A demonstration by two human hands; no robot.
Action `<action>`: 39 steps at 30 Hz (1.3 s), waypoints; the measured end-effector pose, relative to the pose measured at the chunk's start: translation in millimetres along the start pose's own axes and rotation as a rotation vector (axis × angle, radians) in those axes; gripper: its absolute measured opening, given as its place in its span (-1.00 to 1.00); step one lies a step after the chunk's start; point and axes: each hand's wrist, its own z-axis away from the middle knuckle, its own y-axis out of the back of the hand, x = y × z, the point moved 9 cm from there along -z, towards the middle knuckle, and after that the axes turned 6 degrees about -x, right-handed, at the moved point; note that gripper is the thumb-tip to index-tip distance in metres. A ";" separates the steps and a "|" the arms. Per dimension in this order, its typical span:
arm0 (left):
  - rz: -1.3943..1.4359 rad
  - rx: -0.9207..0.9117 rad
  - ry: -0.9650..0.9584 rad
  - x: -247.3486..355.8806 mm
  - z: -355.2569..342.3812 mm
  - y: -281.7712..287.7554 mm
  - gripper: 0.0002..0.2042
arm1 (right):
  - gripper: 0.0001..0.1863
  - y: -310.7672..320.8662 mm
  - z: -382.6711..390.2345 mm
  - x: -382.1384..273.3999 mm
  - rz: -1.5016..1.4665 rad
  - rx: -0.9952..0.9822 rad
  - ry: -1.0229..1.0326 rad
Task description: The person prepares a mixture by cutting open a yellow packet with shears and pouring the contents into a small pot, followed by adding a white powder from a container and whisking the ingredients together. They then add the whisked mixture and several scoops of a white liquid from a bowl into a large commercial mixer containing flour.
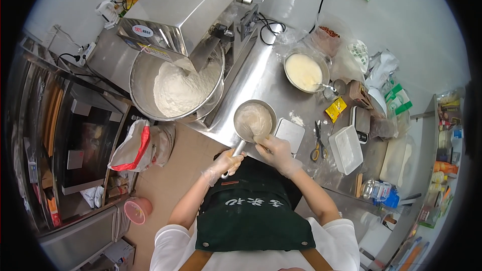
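Note:
My left hand [228, 164], in a thin clear glove, is wrapped round the handle of a small metal saucepan [272, 112]. A pale beige liquid [251, 118] fills its bottom and looks swirled. My right hand [275, 153], gloved too, is at the pan's near right rim with its fingers closed and pointing down into the liquid. Whatever it grips, if anything, is hidden by the fingers and the liquid. Just right of the pan lies a flat white kitchen scale [290, 134]. A big steel mixer bowl [136, 83] of white flour [178, 90] stands beyond at the left, under the mixer head [165, 20].
To the far right sits a steel bowl of creamy yellow mix [304, 70]. Scissors [318, 143], a yellow packet [335, 109], a white plastic tub [346, 149] and another scale [360, 123] lie on the steel table. A pink bin [137, 211] and a sack [135, 145] stand on the floor.

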 end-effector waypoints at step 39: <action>-0.459 0.421 0.108 -29.2 -20.2 44.0 -0.69 | -0.86 -26.9 11.1 6.9 0.042 -0.048 -0.008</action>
